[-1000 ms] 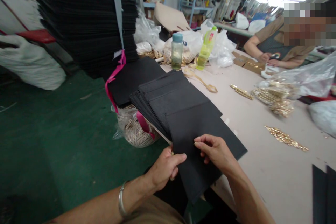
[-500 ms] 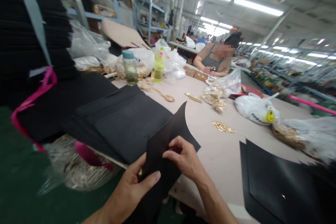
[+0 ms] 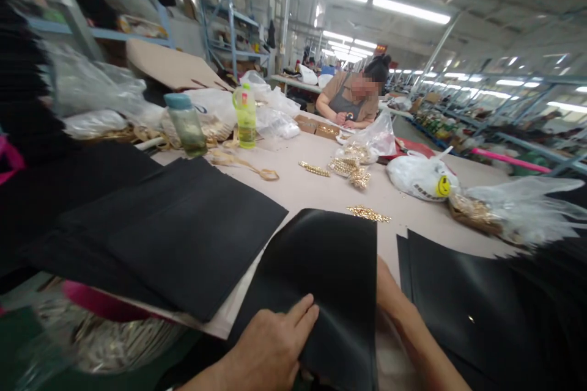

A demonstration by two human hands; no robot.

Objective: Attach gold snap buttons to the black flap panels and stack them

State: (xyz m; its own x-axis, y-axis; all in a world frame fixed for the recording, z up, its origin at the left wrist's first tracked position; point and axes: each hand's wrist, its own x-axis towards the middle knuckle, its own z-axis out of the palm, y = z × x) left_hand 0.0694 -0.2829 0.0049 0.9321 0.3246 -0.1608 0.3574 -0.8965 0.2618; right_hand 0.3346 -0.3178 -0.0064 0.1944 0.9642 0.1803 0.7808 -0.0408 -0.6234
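Step seems positioning of 1 black sheet (image 3: pixel 330 269), curved, near, between left pile (image 3: pixel 192 220) and right stack (image 3: pixel 463 287). Left hand (image 3: pixel 268 345): 2 fingers straight, close together on sheet. Right hand hidden behind sheet; its fingers, cannot tell. Next move likely needs steady hold.

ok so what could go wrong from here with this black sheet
The black sheet is already curved under the left hand, so bending it further might crease it.
Its far edge looks close to the loose gold pieces; a swing could scatter them.
The right forearm runs behind the sheet, so a slip there might go unseen.
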